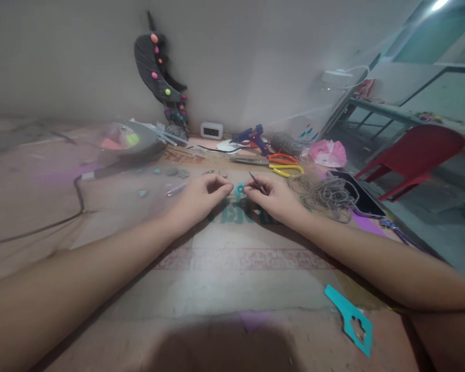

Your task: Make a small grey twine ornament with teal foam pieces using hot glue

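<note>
My right hand (275, 197) pinches a small turquoise flower cutout (239, 188) at its fingertips. A slim dark pointed tool (257, 182) also sits in that hand, its tip sticking up past the fingers; its exact kind is not clear. My left hand (205, 195) is close on the other side of the flower, thumb and forefinger pressed together. Whether anything small is between them I cannot make out. At the lower right lies a turquoise scrap (350, 318) with a flower-shaped hole in it.
Scissors with orange and yellow handles (282, 165), a blue glue gun (251, 137) and a white digital clock (212, 130) stand or lie toward the wall. Tangled grey yarn (329, 192) and a dark tablet-like slab (366, 199) are on the right. A cable (78, 196) runs along the left.
</note>
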`<state>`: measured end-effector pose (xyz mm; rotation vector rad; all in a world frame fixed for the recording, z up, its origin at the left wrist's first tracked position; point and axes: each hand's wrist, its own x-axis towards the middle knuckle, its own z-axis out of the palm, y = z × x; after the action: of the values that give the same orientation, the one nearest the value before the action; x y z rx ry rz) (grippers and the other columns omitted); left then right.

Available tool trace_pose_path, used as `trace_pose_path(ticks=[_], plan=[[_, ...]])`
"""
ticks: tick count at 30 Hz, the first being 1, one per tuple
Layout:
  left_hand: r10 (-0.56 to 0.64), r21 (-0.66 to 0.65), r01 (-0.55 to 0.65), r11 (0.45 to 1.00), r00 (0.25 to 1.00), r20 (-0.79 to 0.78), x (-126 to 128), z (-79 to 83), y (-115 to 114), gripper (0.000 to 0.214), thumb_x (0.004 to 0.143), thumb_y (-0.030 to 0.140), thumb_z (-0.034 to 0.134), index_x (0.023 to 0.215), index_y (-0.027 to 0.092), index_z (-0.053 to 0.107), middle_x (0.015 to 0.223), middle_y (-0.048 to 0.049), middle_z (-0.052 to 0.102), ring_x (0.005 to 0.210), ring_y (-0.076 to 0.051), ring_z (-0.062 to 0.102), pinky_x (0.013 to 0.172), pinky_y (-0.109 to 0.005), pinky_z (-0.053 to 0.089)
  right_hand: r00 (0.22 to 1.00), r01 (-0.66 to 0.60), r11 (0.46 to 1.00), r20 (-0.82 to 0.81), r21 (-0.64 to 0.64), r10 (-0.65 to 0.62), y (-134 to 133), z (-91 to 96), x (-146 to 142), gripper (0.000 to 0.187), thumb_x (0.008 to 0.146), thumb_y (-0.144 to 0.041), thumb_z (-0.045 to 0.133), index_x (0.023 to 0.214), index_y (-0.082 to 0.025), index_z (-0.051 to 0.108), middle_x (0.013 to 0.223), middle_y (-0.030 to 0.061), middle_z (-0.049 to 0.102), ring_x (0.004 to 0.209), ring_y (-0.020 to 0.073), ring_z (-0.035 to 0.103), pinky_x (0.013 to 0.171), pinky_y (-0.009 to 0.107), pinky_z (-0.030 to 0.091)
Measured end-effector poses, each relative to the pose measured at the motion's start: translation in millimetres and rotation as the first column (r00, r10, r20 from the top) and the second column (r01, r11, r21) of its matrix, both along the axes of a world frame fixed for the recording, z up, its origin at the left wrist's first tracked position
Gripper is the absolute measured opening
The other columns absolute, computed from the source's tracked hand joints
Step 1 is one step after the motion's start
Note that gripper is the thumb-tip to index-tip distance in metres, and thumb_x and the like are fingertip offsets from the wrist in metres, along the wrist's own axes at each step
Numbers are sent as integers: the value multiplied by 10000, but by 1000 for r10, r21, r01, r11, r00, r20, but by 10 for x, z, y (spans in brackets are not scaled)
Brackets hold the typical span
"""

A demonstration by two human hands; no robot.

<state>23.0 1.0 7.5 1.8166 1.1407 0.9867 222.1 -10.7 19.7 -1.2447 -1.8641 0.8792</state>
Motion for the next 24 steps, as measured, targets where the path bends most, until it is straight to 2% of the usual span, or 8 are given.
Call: trace_pose_path(ticks=[3, 7, 14, 18, 24], plan=[[-27, 21, 28, 999, 999, -43, 2, 17, -25, 310, 891, 446, 539, 797, 178, 664, 822, -38, 688, 775, -184, 598, 733, -312, 452, 1000, 3, 1000, 3, 19, -3, 4, -15, 7, 197, 856, -365, 559, 807, -175, 582, 626, -33, 520, 561, 115, 467, 535, 256, 367], [-72, 12, 74, 997, 991, -111, 15, 22, -47, 282, 849, 444, 601, 856, 179, 699, 830, -36, 695, 764, -183, 588, 693, -303, 441, 999, -6, 998, 44, 68, 3, 2, -47, 13, 175, 849, -337, 555, 799, -172, 589, 636, -31, 514, 575, 112, 448, 537, 250, 356], [-99, 48, 105, 993, 990, -105, 7, -2, -35, 196, 828, 356, 612, 853, 183, 699, 821, -24, 692, 768, -172, 599, 711, -297, 453, 997, -32, 995, 71, 98, 26, 5, -88, 29, 177, 860, -333, 551, 812, -170, 600, 667, -22, 539, 606, 113, 468, 567, 250, 365], [-108, 34, 112, 993, 989, -101, 11, -4, -29, 157, 806, 309, 613, 859, 190, 701, 786, -13, 678, 731, -164, 587, 691, -297, 446, 997, -24, 993, 71, 115, 16, 11, -79, 23, 173, 855, -327, 557, 806, -167, 604, 652, -28, 524, 583, 104, 435, 541, 242, 342], [-130, 41, 135, 990, 986, -103, 15, -8, -22, 169, 814, 334, 608, 842, 183, 682, 807, -19, 668, 749, -165, 574, 716, -308, 435, 995, -33, 991, 100, 133, 20, 8, -91, 26, 181, 861, -333, 558, 802, -168, 604, 652, -31, 512, 594, 105, 439, 548, 239, 343]])
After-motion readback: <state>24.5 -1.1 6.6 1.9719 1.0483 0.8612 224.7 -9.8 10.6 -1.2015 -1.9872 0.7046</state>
